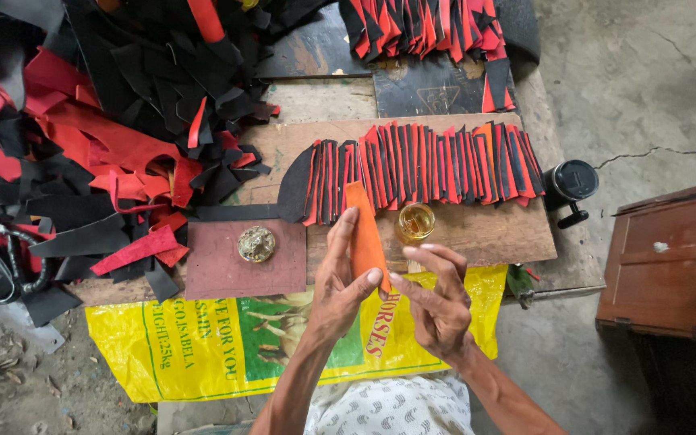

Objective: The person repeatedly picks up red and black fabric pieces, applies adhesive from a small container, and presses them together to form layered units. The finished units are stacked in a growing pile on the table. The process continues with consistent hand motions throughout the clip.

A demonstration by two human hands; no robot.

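My left hand (pixel 340 278) holds an orange-red leather strip (pixel 362 229) upright by its lower end, thumb against its edge. My right hand (pixel 437 298) is beside it, fingers bent, with what looks like a thin brush handle (pixel 414 266) between them; the forefinger tip nearly touches my left thumb. Just beyond the strip sits a small round cup of amber glue (pixel 416 221). Behind it, a row of overlapping red and black leather strips (pixel 428 165) lies across the wooden board (pixel 517 229).
A big heap of red and black leather scraps (pixel 98 121) fills the left. A maroon pad (pixel 219 274) carries a round brass lid (pixel 256 243). Scissors (pixel 2 262) lie far left. A yellow printed sack (pixel 219 346) hangs in front. A wooden box (pixel 670 266) stands right.
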